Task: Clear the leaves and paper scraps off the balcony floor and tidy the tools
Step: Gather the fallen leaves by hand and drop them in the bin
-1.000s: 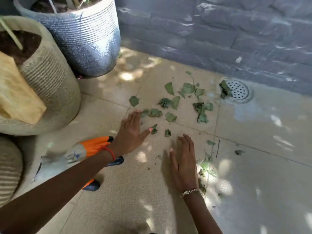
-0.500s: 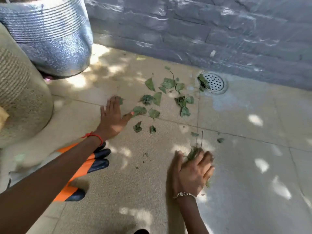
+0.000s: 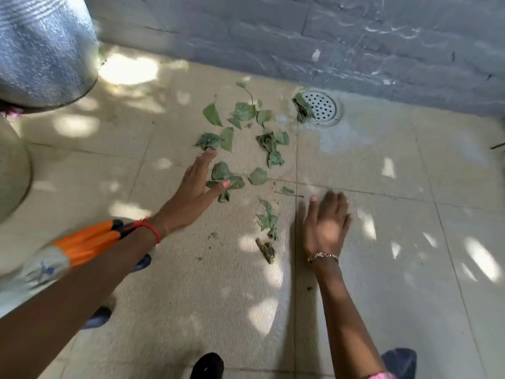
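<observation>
Head view, dialogue legend.

**Q:** Where do the leaves lie, and what are the hands doing?

**A:** The leaves (image 3: 244,112) are scattered over the tiled balcony floor (image 3: 410,242) toward its wall edge, between the silver planter (image 3: 46,50) and the floor drain (image 3: 323,106). A wad of leaves (image 3: 302,109) sits on the drain's left rim, and a small heap (image 3: 267,220) lies nearer the person. The left hand (image 3: 195,184) is flat with straight fingers, its thumb tip touching two or three leaves. The right hand (image 3: 326,225) is spread palm-down just right of the small heap and holds nothing.

**Q:** How will the leaves handle?

**A:** They are judged light, thin and somewhat crisp. They should slide under a flat palm, crumble if squeezed, and drift in any draught. They are best raked together with the hand edges, then scooped from beneath with both palms. The wad at the drain looks matted and may need pinching free.

**Q:** What cannot be read?

**A:** The right hand is blurred, so its fingertip contact with the floor is uncertain. No paper scrap can be identified, and the pale patches read as sun flecks. The orange glove (image 3: 87,242), probably among the tools to tidy, is largely covered by the left forearm, and whether there is one or a pair cannot be told. The planter is cropped by the top left corner. A beige pot (image 3: 11,170) shows only as a sliver at the left edge. Dark shapes (image 3: 207,365) at the bottom edge are cut off.
</observation>
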`<control>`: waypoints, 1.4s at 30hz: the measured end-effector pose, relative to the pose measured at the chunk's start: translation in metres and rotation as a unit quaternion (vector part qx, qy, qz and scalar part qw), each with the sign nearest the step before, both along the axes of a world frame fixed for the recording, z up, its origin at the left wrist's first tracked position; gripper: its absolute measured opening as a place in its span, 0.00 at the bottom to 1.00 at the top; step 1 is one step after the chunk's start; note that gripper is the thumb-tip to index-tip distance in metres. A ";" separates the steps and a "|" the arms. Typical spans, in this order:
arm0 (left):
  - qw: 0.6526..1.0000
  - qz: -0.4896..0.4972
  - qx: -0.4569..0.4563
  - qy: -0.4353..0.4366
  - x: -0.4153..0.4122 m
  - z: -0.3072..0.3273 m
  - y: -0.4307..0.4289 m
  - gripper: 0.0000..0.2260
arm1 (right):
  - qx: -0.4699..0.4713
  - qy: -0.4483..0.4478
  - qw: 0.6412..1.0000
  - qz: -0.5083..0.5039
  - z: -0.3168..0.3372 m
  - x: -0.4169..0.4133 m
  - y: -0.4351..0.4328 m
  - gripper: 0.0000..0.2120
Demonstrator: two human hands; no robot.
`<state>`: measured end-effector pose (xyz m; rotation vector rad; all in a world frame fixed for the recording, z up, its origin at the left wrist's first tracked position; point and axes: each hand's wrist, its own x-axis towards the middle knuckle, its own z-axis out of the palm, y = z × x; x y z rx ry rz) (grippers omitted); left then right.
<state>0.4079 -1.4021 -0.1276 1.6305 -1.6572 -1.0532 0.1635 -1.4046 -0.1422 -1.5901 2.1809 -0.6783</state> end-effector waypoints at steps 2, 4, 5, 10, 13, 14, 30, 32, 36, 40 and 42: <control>1.000 0.003 0.000 -0.007 -0.007 0.001 0.000 0.28 | 0.020 -0.017 0.991 0.129 0.002 0.004 0.003 0.31; 1.000 0.013 0.009 0.010 -0.013 -0.001 0.000 0.27 | 0.043 -0.138 0.967 0.211 0.011 0.012 0.013 0.28; 0.999 0.021 0.015 0.025 -0.014 -0.002 -0.001 0.27 | 0.031 -0.190 0.962 0.195 0.015 0.014 0.021 0.27; 0.997 0.036 0.044 0.058 -0.020 -0.011 0.000 0.34 | -0.006 -0.044 0.993 -0.114 0.007 0.006 0.084 0.38; 0.996 0.042 0.048 0.055 -0.024 -0.013 0.001 0.36 | 0.098 0.074 0.988 -0.094 -0.005 0.025 0.116 0.44; 0.996 0.048 0.048 0.061 -0.025 -0.012 0.000 0.37 | 0.108 0.093 0.987 -0.074 -0.007 0.035 0.115 0.44; 0.935 0.147 0.026 0.321 -0.010 -0.006 -0.007 0.14 | 0.003 0.132 0.926 0.354 -0.004 0.087 0.057 0.52; 0.937 0.144 0.020 0.318 -0.011 -0.006 -0.009 0.16 | -0.030 0.150 0.945 0.290 -0.009 0.100 0.045 0.48; 0.949 0.155 -0.014 0.275 -0.012 -0.007 -0.013 0.14 | -0.052 0.141 0.964 0.219 -0.010 0.112 0.003 0.42; 0.954 0.188 -0.113 0.204 -0.013 -0.005 -0.023 0.18 | -0.110 0.118 0.966 0.203 -0.010 0.101 -0.035 0.41; 0.959 0.191 -0.173 0.114 -0.011 -0.009 -0.036 0.18 | -0.101 0.116 0.965 0.213 -0.004 0.091 -0.052 0.43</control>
